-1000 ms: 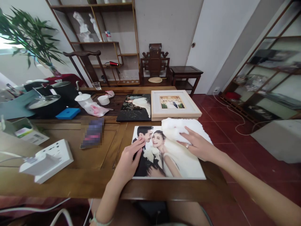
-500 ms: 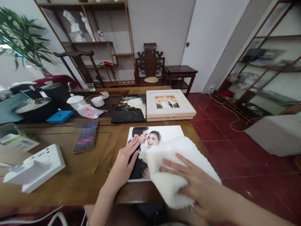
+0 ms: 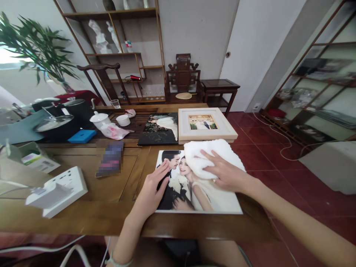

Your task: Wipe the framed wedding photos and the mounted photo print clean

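Note:
A photo panel (image 3: 204, 196) with a couple's wedding portrait lies flat near the table's front edge. My left hand (image 3: 155, 183) rests on the panel's left side, fingers stretched out, with nothing in it. At the panel's upper right, my right hand (image 3: 219, 168) presses on a fluffy white towel (image 3: 230, 152), holding it bunched under the fingers. The towel hides the panel's top right corner. Just beyond the panel are a dark photo panel (image 3: 158, 129) and a pale-framed picture (image 3: 226, 128), side by side.
A white power strip (image 3: 72, 189), a blurred-out flat item (image 3: 110, 159) and a blue box (image 3: 82, 136) are on the left of the table (image 3: 125, 218). Farther back stand a white teapot (image 3: 100, 119) and a white cup (image 3: 123, 120). The table's right edge borders red floor tiles.
My right hand has moved the towel away from me, up the panel, uncovering its lower right part. My left hand stays on the left side. The view has shifted slightly left.

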`<act>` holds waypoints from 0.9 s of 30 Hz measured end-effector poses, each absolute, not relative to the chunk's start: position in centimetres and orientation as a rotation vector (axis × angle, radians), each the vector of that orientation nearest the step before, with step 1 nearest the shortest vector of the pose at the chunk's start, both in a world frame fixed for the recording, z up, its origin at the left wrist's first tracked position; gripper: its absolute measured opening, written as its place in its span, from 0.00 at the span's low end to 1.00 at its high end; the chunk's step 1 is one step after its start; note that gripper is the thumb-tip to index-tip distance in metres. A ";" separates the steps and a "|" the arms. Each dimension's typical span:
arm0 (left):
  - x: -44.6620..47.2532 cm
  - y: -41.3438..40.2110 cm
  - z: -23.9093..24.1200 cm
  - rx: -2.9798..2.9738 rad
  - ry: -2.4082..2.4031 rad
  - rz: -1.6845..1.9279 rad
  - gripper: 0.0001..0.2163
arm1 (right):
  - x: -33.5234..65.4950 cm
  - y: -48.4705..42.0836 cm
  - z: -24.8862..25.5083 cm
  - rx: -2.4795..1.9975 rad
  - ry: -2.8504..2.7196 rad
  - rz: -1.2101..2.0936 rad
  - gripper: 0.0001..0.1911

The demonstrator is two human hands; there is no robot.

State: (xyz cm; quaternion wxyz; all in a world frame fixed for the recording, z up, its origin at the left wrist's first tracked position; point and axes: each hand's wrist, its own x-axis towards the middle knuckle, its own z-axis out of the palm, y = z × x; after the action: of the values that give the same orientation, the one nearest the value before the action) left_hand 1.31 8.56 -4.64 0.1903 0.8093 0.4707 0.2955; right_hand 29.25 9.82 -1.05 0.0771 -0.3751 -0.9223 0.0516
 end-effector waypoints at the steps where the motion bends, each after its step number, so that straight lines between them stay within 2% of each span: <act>1: 1.3 8.6 -4.7 2.274 1.323 0.835 0.19 | 29.0 8.7 -0.9 -1.112 -2.782 0.187 0.22; 5: 1.4 8.6 -4.8 2.267 1.316 0.868 0.19 | 27.5 3.2 0.2 -1.078 -2.864 0.393 0.23; 9: 1.4 8.6 -5.0 2.271 1.313 0.864 0.18 | 26.4 -0.3 1.6 -0.944 -3.019 0.661 0.11; 11: 1.3 8.6 -5.0 2.283 1.317 0.842 0.18 | 26.4 -0.5 1.9 -0.877 -3.029 0.729 0.14; 14: 1.3 8.6 -4.9 2.310 1.320 0.814 0.18 | 26.9 1.2 1.5 -0.847 -2.915 0.647 0.25; 15: 1.3 8.6 -4.8 2.318 1.316 0.808 0.18 | 27.2 2.2 1.1 -0.859 -2.877 0.589 0.26; 19: 1.3 8.5 -4.6 2.331 1.302 0.811 0.18 | 28.0 7.0 -0.2 -0.972 -2.790 0.302 0.17; 23: 1.3 8.4 -4.6 2.318 1.319 0.821 0.18 | 28.3 11.0 -1.0 -1.096 -2.738 0.089 0.20; 27: 1.3 8.5 -4.7 2.300 1.300 0.859 0.17 | 28.1 11.3 -1.5 -1.129 -2.721 0.025 0.22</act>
State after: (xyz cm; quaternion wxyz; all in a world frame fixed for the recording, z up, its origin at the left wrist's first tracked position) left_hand 1.32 8.45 -4.72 0.1807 0.8141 0.4604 0.3043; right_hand 28.07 11.26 -1.46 0.0976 -0.3815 -0.9192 0.0084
